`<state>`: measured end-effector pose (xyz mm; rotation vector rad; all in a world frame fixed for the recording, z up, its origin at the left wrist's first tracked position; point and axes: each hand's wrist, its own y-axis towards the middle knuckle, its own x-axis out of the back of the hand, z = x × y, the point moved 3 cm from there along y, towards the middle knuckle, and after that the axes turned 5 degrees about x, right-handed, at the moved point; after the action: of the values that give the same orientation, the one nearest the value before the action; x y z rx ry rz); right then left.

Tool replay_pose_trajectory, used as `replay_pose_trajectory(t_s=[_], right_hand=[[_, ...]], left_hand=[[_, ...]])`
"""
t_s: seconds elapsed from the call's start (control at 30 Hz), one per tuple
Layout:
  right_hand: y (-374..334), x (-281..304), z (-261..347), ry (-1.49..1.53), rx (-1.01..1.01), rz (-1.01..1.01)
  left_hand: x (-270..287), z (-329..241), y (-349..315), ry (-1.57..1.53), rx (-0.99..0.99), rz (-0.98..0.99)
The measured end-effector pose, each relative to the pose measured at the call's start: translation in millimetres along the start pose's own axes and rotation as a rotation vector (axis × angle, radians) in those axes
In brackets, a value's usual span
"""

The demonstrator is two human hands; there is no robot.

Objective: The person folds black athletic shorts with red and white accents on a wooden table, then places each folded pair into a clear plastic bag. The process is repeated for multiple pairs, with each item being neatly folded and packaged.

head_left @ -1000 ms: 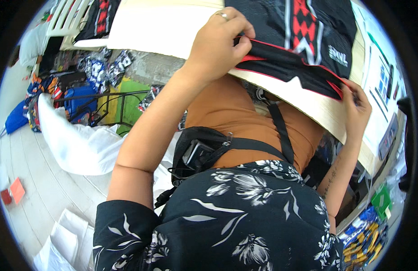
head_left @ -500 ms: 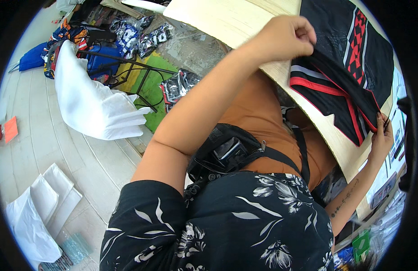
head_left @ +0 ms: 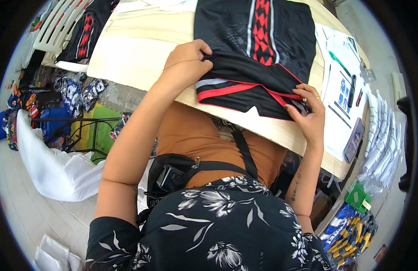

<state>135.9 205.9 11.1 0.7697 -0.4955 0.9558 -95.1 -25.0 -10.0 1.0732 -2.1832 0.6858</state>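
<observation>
As the head view shows, black shorts (head_left: 252,67) lie flat on the table (head_left: 123,58), near edge close to the person's lap, with a red diamond strip (head_left: 262,36) running down the body. Near part is turned up into a loose fold, showing red trim (head_left: 227,94) and a pale stripe (head_left: 213,82); small pale notch at the near edge.

Handling, judged by look: light, soft, floppy, thin sporty cloth, slightly shiny so likely a bit slippery; not fragile, but layers probably slide over each other and crease easily. Best hold looks like the two side ends of the fold, thumb under or inside, forefinger over, pinching the edge rather than grabbing the middle, which would likely bunch.

Left hand (head_left: 186,61): fingers curled, thumb and forefinger pinched together on the fold's left corner; cloth stretches away rightward from the tips. Right hand (head_left: 310,119): thumb and forefinger on the right end, tips slightly parted with trimmed edge between; how hard they press, can't tell. Fold spans between both hands, main body lies beyond them.

Near the right hand but not touched: white papers (head_left: 338,144), black marker (head_left: 352,90), phone (head_left: 354,140). Similar dark garment (head_left: 85,36) well apart, left, by a white chair (head_left: 60,29).
</observation>
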Motion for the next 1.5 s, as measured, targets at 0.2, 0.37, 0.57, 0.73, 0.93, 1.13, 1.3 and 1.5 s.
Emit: replay_pose_trajectory(t_s=[0.2,0.37,0.57,0.73,0.93,1.13,1.3,1.5], right_hand=[[-0.9,6.4,-19.3,0.146,-0.142,0.072],[-10.1,14.3,-9.3,0.356,-0.257,0.142],[-2.1,4.7,-17.0,0.434,-0.297,0.116],[0.2,-3.0,-29.2,0.362,-0.331,0.126],[3.1,-6.7,-26.2,0.232,-0.274,0.099],[-4.3,-2.8,-26.5,0.284,-0.291,0.067],[-13.0,-0.1,-21.0,0.358,-0.287,-0.029],[-8.4,-8.7,3.4,-0.121,-0.087,-0.04]], left_hand=[[15.1,-3.6,-2.2,-0.002,0.039,-0.131],[44.7,20.1,-7.5,-0.872,0.153,0.185],[37.4,26.6,-4.8,-1.414,0.013,0.59],[27.2,17.0,6.2,-0.915,0.108,0.31],[8.5,-8.0,4.0,0.105,-0.08,-0.389],[9.2,7.2,11.2,-0.001,-0.177,-0.133],[28.9,10.3,-2.6,-0.559,-0.041,0.172],[-21.8,-63.6,-54.8,0.028,-0.818,-0.204]])
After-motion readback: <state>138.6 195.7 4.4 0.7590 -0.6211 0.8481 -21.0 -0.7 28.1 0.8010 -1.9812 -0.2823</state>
